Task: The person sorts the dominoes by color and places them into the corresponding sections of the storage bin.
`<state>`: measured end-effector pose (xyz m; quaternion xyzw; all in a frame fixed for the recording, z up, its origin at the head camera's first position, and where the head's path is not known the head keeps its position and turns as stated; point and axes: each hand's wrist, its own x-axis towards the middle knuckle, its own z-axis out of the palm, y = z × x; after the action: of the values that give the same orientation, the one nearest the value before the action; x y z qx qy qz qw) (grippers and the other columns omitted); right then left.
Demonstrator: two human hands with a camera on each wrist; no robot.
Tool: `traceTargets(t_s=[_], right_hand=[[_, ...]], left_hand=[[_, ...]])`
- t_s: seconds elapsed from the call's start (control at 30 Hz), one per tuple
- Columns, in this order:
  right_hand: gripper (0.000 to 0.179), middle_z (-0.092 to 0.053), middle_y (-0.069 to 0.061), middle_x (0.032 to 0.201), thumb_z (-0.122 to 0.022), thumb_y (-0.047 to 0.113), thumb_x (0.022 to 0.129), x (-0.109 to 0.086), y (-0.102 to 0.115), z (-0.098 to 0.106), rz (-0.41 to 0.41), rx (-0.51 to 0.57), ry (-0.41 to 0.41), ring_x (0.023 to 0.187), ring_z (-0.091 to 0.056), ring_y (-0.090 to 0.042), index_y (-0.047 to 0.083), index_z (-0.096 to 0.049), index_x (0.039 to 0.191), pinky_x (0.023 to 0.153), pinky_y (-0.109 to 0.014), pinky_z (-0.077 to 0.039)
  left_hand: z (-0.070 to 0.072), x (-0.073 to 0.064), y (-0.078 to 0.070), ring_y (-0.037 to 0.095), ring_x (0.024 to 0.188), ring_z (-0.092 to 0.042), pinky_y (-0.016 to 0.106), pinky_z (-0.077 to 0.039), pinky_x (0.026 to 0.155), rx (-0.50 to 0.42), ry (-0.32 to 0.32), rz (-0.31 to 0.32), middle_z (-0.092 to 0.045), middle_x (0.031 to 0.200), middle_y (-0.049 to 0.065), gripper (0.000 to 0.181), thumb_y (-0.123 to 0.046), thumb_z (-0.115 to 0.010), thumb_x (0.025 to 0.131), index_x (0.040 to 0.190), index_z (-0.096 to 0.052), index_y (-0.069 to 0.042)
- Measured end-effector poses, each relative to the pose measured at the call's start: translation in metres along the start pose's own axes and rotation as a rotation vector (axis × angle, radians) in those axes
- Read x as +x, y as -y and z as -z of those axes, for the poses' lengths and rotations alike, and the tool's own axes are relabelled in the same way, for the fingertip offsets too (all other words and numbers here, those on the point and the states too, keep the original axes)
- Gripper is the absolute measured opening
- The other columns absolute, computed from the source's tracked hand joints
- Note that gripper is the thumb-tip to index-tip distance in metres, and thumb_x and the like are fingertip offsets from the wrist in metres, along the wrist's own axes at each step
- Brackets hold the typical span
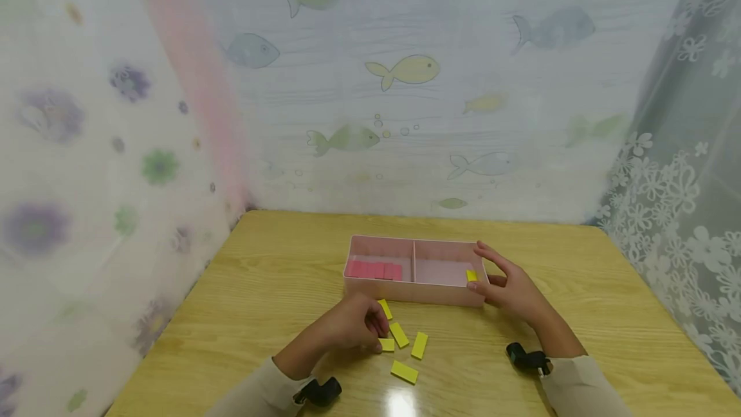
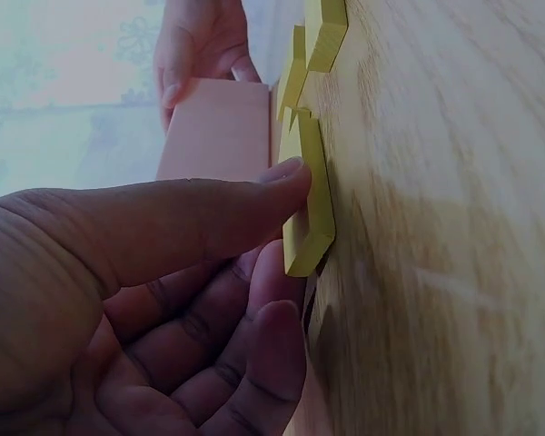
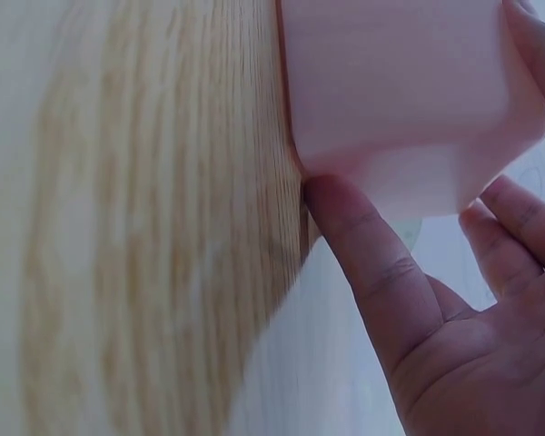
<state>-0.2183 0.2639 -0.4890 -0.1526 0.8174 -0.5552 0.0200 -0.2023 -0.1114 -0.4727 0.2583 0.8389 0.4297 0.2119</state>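
Observation:
My left hand pinches a flat yellow wooden block low over the table, the thumb on its face and a finger under its near end. Several more yellow blocks lie scattered beside that hand. My right hand grips the right end of a pink two-compartment box, thumb toward the front corner and fingers at the back rim. In the right wrist view, a fingertip touches the low corner of the box. Pink blocks lie in a row in its left compartment; one yellow block lies in the right one.
The wooden table reaches back to a wall hanging printed with fish. A flowered sheet hangs along the left side, and a lacy curtain on the right. Black wrist cameras are strapped at both sleeves.

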Motion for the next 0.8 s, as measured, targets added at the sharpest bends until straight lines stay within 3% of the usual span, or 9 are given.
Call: traceTargets(t_s=[0.3, 0.6, 0.8], right_hand=[[0.079, -0.013, 0.001, 0.175, -0.076, 0.028, 0.096, -0.0002, -0.0023, 0.0003, -0.017, 0.002, -0.001, 0.142, -0.042, -0.055, 0.024, -0.034, 0.163, 0.082, -0.04, -0.064], [0.078, -0.014, 0.002, 0.175, -0.075, 0.024, 0.097, -0.001, -0.0001, 0.0022, -0.002, 0.003, 0.002, 0.14, -0.044, -0.055, 0.019, -0.033, 0.163, 0.081, -0.039, -0.064], [0.078, -0.014, 0.003, 0.175, -0.075, 0.025, 0.097, -0.0008, -0.0001, 0.0009, -0.02, 0.009, 0.007, 0.141, -0.044, -0.055, 0.019, -0.033, 0.163, 0.083, -0.04, -0.064]], left_hand=[[-0.0001, -0.0021, -0.0023, 0.009, 0.07, -0.064, 0.022, -0.056, 0.06, 0.023, 0.003, -0.014, -0.072, 0.08, 0.003, 0.024, 0.008, -0.089, 0.071, 0.084, -0.074, -0.005], [0.002, -0.0016, -0.0044, 0.006, 0.07, -0.062, 0.021, -0.055, 0.062, 0.071, 0.008, -0.065, -0.071, 0.078, 0.002, 0.023, 0.005, -0.09, 0.071, 0.085, -0.077, -0.007], [0.0009, -0.0017, -0.0021, 0.004, 0.073, -0.062, 0.02, -0.054, 0.062, 0.098, -0.002, -0.058, -0.071, 0.078, -0.002, 0.025, 0.003, -0.09, 0.073, 0.091, -0.082, -0.012]])
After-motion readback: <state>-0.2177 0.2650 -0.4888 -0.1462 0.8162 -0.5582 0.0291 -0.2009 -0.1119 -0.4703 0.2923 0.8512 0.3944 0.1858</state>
